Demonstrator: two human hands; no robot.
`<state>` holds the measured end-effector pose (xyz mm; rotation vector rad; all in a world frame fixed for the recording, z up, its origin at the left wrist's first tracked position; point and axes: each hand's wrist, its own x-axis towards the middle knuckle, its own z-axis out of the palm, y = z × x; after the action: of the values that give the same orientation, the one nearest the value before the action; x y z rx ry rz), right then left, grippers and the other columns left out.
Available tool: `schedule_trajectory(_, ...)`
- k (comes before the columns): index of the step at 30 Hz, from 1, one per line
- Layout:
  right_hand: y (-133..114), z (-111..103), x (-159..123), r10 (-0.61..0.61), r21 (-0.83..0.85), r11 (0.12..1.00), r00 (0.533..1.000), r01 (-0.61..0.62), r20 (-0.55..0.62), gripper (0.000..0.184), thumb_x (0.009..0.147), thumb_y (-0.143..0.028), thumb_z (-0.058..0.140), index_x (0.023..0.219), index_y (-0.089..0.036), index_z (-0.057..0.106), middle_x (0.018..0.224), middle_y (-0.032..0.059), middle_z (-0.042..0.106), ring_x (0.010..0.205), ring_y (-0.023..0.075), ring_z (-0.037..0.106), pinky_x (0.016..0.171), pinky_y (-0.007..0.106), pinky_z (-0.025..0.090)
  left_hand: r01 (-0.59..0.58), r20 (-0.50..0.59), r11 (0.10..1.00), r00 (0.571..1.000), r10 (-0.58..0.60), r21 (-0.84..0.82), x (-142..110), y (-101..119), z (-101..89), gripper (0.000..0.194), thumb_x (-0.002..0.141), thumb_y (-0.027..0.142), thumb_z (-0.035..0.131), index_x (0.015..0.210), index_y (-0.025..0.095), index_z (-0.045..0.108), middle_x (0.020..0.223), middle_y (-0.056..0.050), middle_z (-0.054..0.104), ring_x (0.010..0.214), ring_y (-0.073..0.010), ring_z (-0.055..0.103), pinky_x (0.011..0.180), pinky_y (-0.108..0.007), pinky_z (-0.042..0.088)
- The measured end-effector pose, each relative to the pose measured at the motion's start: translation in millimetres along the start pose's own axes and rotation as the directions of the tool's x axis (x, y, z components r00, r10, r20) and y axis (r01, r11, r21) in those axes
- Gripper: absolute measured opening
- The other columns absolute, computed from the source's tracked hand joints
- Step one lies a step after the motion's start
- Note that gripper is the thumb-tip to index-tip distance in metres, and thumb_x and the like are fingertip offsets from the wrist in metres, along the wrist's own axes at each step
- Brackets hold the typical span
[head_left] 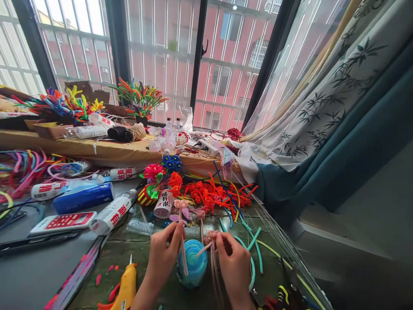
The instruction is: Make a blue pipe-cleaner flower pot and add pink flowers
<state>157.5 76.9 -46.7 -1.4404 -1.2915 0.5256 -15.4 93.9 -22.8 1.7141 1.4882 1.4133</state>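
My left hand (164,254) is closed in a pinch on the stem of a pink pipe-cleaner flower (181,206), held upright. My right hand (234,265) pinches another pink pipe-cleaner flower (211,237), its long stems trailing down toward me. Between both hands stands a small round pot (192,263) wrapped in blue and teal pipe cleaner. A third pink flower (201,214) rises just behind the pot.
A yellow glue gun (126,287) lies left of my left hand. Glue bottles (112,214), a blue box (83,198), red and orange pipe-cleaner flowers (206,193) and loose teal stems (251,241) crowd the table. Scissors (284,295) lie at lower right. Curtains (338,99) hang on the right.
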Motion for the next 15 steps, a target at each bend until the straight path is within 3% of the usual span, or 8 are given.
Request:
schedule_trajectory(8, 14, 0, -6, -0.168, -0.22, 0.965, 0.982, 0.145, -0.088, 0.042, 0.095, -0.052, 0.049, 0.08, -0.021, 0.073, 0.077, 0.0062, 0.079, 0.066, 0.0223, 0.074, 0.064, 0.026, 0.052, 0.014, 0.018, 0.993, 1.0, -0.016, 0.12, -3, -9, 6.2, 0.043, 0.091, 0.046, 0.037, 0.056, 0.023, 0.046, 0.048, 0.002, 0.048, 0.046, -0.0123, 0.041, 0.054, -0.027, 0.027)
schedule_trajectory(12, 18, 0, -9, -0.282, -0.31, 0.925, 0.944, 0.22, -0.174, 0.043, 0.097, -0.051, 0.049, 0.081, -0.019, 0.074, 0.073, 0.0065, 0.078, 0.06, 0.0201, 0.072, 0.062, 0.025, 0.051, 0.079, 0.012, 0.97, 0.996, -0.084, 0.231, -2, -14, 3.9, 0.039, 0.091, 0.043, 0.037, 0.058, 0.023, 0.044, 0.052, 0.0, 0.051, 0.049, -0.0144, 0.039, 0.058, -0.029, 0.022)
schedule_trajectory(15, 20, 0, -10, -0.328, -0.336, 0.905, 0.931, 0.261, -0.16, 0.042, 0.099, -0.046, 0.048, 0.081, -0.019, 0.074, 0.076, 0.007, 0.079, 0.061, 0.019, 0.072, 0.062, 0.024, 0.051, 0.128, 0.026, 0.941, 0.989, -0.143, 0.313, 0, -16, 0.0, 0.038, 0.092, 0.042, 0.037, 0.061, 0.023, 0.048, 0.056, -0.002, 0.054, 0.053, -0.0169, 0.044, 0.06, -0.028, 0.021)
